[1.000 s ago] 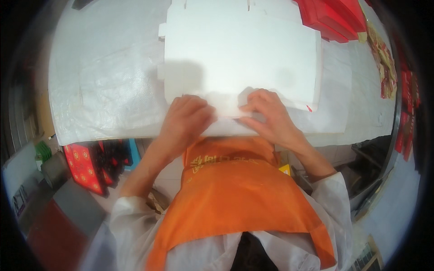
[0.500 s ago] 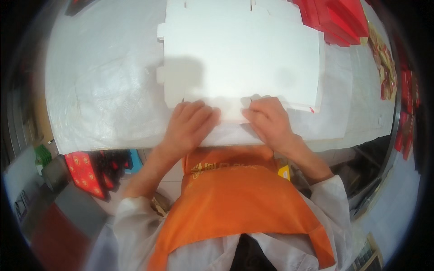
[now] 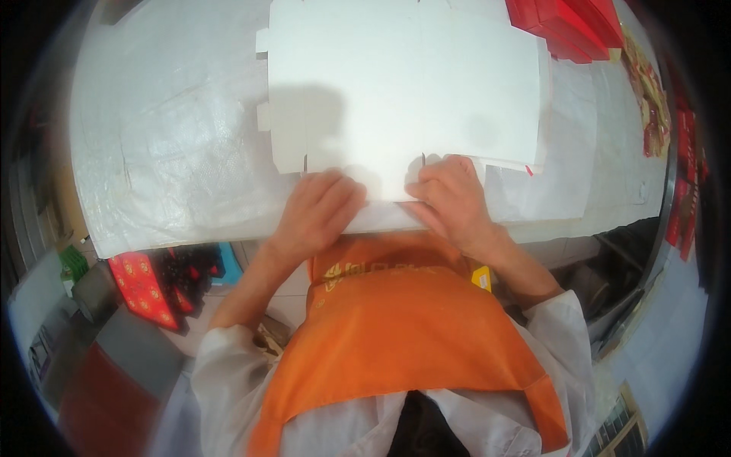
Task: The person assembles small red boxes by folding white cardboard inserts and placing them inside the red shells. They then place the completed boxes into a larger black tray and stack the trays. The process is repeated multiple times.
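Note:
A flat white cardboard box blank lies on the table in front of me, with slits cut into its near side and small tabs along its left edge. My left hand is closed on the left end of its near flap, with the fingers curled over the top. At the flap's right end, my right hand grips in the same way, its thumb low against the near edge. Between the hands the middle of the flap shows. Most of both sets of fingertips is hidden.
The table has a pale, wrinkled plastic cover. Red boxes stand at the far right, near red-and-gold wrapping. Below the table's left side are a red patterned box and a green item. I wear an orange apron.
The blank and table appear slightly higher in view. Both hands keep hold of the near flap; my right thumb now reaches lower along its edge.

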A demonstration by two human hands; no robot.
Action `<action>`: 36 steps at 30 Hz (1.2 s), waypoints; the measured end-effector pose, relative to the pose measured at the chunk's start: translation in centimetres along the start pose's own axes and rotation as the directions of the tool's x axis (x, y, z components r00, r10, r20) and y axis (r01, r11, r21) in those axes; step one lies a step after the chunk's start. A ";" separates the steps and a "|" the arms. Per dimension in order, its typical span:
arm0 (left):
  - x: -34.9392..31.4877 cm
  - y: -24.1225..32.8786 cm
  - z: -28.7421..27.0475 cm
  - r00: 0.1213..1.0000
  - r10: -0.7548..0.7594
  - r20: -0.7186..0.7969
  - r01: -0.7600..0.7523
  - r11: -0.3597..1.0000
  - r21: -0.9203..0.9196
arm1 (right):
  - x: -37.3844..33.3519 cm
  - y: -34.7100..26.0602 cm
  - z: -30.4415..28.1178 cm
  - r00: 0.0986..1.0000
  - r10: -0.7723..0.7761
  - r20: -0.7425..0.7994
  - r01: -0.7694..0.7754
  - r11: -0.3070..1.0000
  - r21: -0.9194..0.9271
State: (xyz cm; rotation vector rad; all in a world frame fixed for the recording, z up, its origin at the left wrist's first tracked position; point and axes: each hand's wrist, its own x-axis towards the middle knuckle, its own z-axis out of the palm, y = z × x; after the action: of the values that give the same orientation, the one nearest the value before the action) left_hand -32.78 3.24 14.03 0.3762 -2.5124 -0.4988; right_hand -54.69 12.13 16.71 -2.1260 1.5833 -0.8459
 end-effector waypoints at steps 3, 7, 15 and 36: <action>-0.1 -0.3 0.0 0.997 -0.015 0.072 0.019 0.998 -0.059 | 0.4 -0.5 -0.3 0.997 0.055 0.053 -0.055 0.998 -0.003; -0.9 -0.9 0.7 0.994 -0.004 0.109 0.019 0.991 -0.134 | 0.4 -1.1 0.1 0.986 0.117 0.118 -0.107 0.991 -0.083; 0.8 -1.5 0.5 0.990 -0.065 0.121 0.082 0.987 -0.139 | 1.5 -0.7 -0.2 0.975 0.177 0.137 -0.164 0.982 -0.097; 0.1 -3.0 -1.8 0.343 -0.917 -0.204 0.694 0.394 -0.603 | -0.6 2.0 -2.6 0.997 0.004 -0.077 -0.034 0.920 -0.391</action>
State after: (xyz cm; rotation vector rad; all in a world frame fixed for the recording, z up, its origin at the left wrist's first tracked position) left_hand -31.37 0.03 14.15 1.4605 -1.4104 -1.1282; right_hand -58.02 12.21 17.34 -2.3626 1.9461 -0.6475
